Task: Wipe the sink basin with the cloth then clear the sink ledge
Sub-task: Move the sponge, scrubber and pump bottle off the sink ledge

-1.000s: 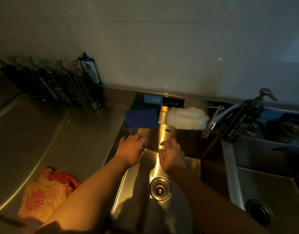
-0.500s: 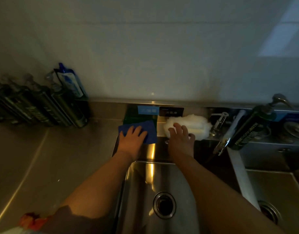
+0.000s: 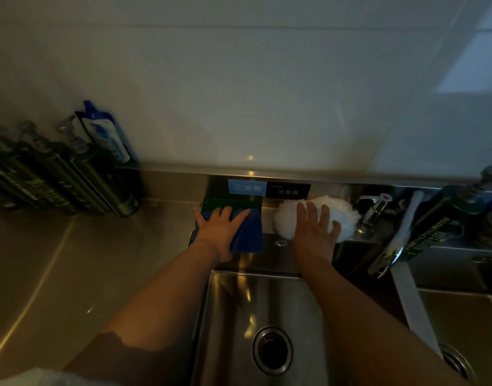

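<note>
Blue microfibre cloth (image 3: 249, 232) lay flat under the left hand (image 3: 218, 232), whose fingers were spread straight and pressed on it without curling. The cloth sat at the left end of the sink ledge (image 3: 268, 220), its front hem hanging over the ledge's front edge toward the basin. It looked dark and soft, folded to a rough rectangle. At the ledge's back edge a green pad (image 3: 230, 201) showed as a strip, touching the cloth. The right hand (image 3: 314, 234) rested on a white fluffy puff (image 3: 345, 215) near the middle of the ledge, fingers straight and slightly fanned, thumb out to the side, not closed round it. The puff was pale, woolly and rounded, just beside the chrome tap base (image 3: 374, 208).

Below both wrists lay the shiny stainless sink basin (image 3: 267, 299), with a round drain (image 3: 272, 349) in its floor and a small overflow grille (image 3: 281, 242) in its back wall. A blue label (image 3: 246, 187) and a black label (image 3: 288, 190) were fixed on the upstand behind the ledge. The tap spout (image 3: 386, 257) slanted down near the divider to a second basin (image 3: 461, 316) on the right, beside a dark green pump bottle (image 3: 439, 221). Along the back edge of the steel counter (image 3: 72, 260) on the left stood a row of dark pump bottles (image 3: 58, 179), with a blue-and-white refill pouch (image 3: 108, 135) against the white tiled wall (image 3: 239, 79). The light was dim.
</note>
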`<act>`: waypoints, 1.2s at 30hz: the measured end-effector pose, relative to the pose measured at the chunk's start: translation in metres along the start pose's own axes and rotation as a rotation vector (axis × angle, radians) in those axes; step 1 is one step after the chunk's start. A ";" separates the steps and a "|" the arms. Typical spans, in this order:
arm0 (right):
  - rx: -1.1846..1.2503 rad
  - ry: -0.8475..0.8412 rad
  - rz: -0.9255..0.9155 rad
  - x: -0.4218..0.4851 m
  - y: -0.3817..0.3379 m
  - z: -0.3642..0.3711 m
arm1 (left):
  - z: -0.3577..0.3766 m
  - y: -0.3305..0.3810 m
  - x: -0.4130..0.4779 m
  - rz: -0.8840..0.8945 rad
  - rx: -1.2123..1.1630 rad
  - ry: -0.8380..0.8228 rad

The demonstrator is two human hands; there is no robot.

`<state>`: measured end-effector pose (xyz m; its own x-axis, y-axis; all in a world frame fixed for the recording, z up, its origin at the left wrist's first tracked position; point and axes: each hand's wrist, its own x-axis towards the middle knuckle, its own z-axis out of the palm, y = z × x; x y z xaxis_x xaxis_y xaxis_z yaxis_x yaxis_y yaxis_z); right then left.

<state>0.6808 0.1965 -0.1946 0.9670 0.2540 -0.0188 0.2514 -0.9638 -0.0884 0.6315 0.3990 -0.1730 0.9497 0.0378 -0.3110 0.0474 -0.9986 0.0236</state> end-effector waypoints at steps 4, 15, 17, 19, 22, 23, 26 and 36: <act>0.006 0.016 0.022 0.002 -0.008 0.000 | -0.005 -0.007 0.001 0.082 -0.003 0.145; -0.002 -0.003 0.020 0.004 -0.005 0.006 | 0.007 -0.013 0.023 -0.022 0.058 0.067; 0.003 -0.002 0.029 0.005 -0.006 0.005 | 0.011 -0.010 0.025 -0.026 0.074 0.083; -0.007 0.003 0.035 0.006 -0.006 0.004 | 0.015 -0.007 0.027 -0.018 0.065 0.082; -0.020 0.001 0.038 0.005 -0.005 0.002 | 0.019 -0.007 0.028 -0.005 0.078 0.093; -0.030 0.009 0.030 0.004 -0.005 0.002 | 0.019 -0.008 0.028 -0.003 0.089 0.101; -0.051 0.098 0.021 0.000 -0.004 0.002 | 0.017 -0.007 0.024 -0.006 0.098 0.094; 0.017 0.130 -0.132 -0.017 -0.017 -0.009 | 0.010 -0.014 -0.013 -0.044 0.087 0.114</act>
<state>0.6599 0.2081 -0.1835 0.9230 0.3646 0.1229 0.3769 -0.9210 -0.0986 0.6158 0.4124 -0.1790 0.9765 0.0802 -0.2003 0.0670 -0.9952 -0.0719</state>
